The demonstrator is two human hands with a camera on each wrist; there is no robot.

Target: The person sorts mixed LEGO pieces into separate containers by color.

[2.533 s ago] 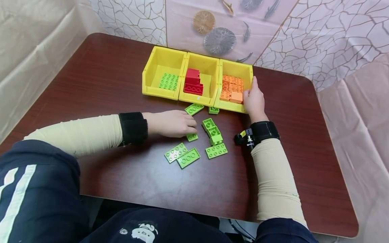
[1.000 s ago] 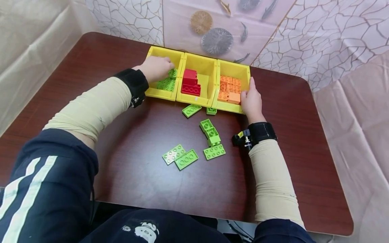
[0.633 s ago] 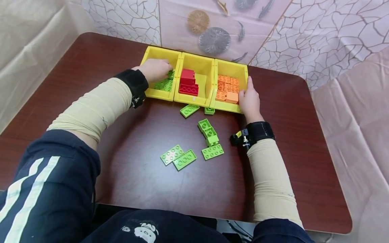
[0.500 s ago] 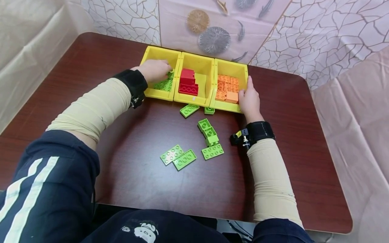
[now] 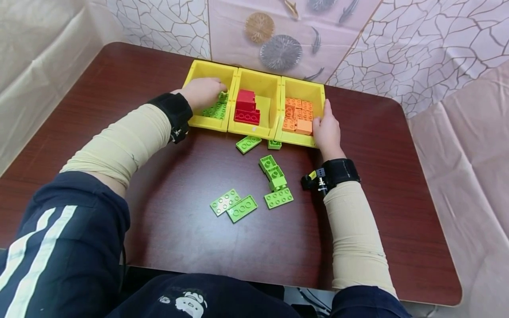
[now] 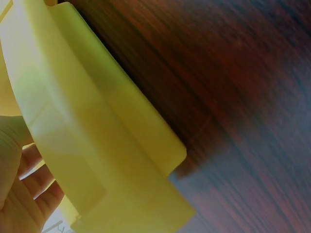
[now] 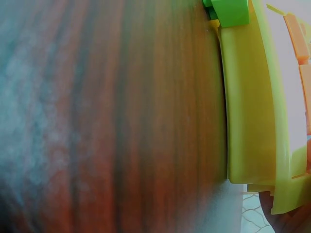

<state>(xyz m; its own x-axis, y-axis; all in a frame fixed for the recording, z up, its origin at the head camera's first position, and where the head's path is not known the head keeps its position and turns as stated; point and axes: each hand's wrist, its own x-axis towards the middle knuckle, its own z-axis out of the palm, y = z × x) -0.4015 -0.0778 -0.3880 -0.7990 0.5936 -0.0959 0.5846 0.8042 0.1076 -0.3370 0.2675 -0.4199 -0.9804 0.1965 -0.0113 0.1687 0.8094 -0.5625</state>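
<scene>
My left hand (image 5: 203, 92) reaches into the left compartment of a yellow three-part bin (image 5: 254, 129). Its fingertips pinch a green toy brick (image 5: 223, 95), mostly hidden under them, close over other green bricks (image 5: 216, 112) laid side by side. In the left wrist view the curled fingers (image 6: 36, 182) show behind the bin's yellow wall (image 6: 112, 145). My right hand (image 5: 328, 132) grips the bin's right side wall, thumb at the inner side and fingers along the outside. Red bricks (image 5: 246, 108) stand in the middle compartment, orange bricks (image 5: 298, 115) in the right one.
Loose green bricks lie on the brown table (image 5: 179, 229): one flat piece (image 5: 248, 144) and a small one (image 5: 274, 144) by the bin's front, a row (image 5: 272, 170) touching an eight-stud brick (image 5: 279, 198), and two flat pieces (image 5: 241, 209) nearer the front edge.
My left hand has gone from the table up into the left compartment with a green brick, and lowered slightly there. The right hand has kept its grip on the bin.
</scene>
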